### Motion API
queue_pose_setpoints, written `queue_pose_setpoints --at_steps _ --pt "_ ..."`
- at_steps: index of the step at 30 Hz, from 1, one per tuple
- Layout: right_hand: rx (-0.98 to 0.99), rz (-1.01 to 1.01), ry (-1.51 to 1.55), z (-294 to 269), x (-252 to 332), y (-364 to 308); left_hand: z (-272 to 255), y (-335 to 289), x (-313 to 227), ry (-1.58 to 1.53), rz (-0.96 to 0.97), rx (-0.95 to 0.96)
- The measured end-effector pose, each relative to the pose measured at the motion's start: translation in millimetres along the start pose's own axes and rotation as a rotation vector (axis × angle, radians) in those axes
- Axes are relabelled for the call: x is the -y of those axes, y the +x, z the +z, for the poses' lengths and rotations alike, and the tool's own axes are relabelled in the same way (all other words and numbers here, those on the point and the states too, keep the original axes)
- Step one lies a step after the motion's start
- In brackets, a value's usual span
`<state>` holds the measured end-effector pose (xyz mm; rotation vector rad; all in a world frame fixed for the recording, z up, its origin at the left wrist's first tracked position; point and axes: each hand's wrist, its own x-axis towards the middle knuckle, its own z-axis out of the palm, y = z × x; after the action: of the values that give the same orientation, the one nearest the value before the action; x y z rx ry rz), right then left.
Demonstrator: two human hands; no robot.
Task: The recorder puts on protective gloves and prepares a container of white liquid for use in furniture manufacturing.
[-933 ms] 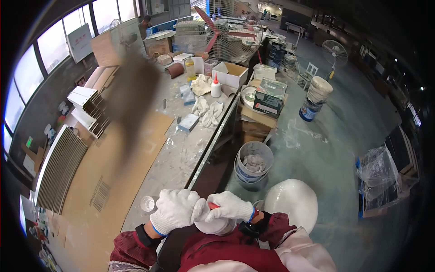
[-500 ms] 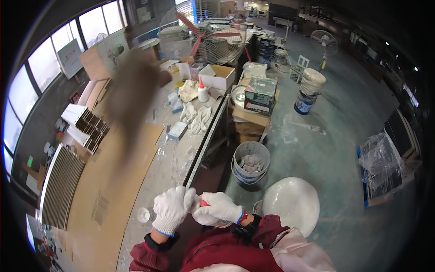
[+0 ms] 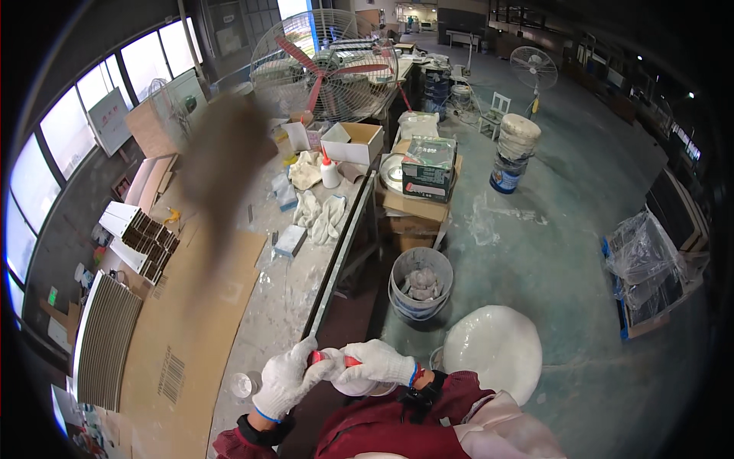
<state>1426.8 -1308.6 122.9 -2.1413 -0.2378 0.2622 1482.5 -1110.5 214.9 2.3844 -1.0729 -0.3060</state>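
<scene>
Both my hands wear white knit gloves and meet in front of me at the table's edge. My left hand point(image 3: 284, 380) is closed around a small red piece point(image 3: 315, 357), mostly hidden by the fingers. Beside it, my right hand point(image 3: 386, 362) is closed on another red piece point(image 3: 352, 361), its kind unclear. A white rounded container point(image 3: 353, 387) shows partly beneath both hands; whether a hand grips it is hidden. Left of my left hand, a small clear cup point(image 3: 243, 385) stands on the worktable point(image 3: 275, 325).
Cardboard point(image 3: 180, 329) covers the table's left part. Farther up are gloves point(image 3: 319, 216), a white squeeze bottle point(image 3: 329, 176) with a red nozzle, and a large fan point(image 3: 325, 73). A grey bucket point(image 3: 422, 302) and a white round lid-like surface point(image 3: 493, 352) are on the right.
My left hand has turned and shifted slightly down and left, showing a red piece in its fingers. My right hand has moved slightly down and right. The view has shifted a little.
</scene>
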Motion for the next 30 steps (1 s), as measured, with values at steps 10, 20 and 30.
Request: queue_pose_setpoints --at_steps 10,20,30 --pt "-0.079 -0.104 0.091 0.6 -14.0 -4.3 -10.7 3.7 -1.1 0.089 0.151 0.066" --pt "0.084 -0.001 0.065 -8.2 -11.8 -0.2 5.3 3.0 -6.1 0.066 -0.018 -0.042" --pt "0.122 -0.08 0.092 -10.5 -22.5 -2.3 5.2 2.5 11.1 -0.008 0.169 0.078"
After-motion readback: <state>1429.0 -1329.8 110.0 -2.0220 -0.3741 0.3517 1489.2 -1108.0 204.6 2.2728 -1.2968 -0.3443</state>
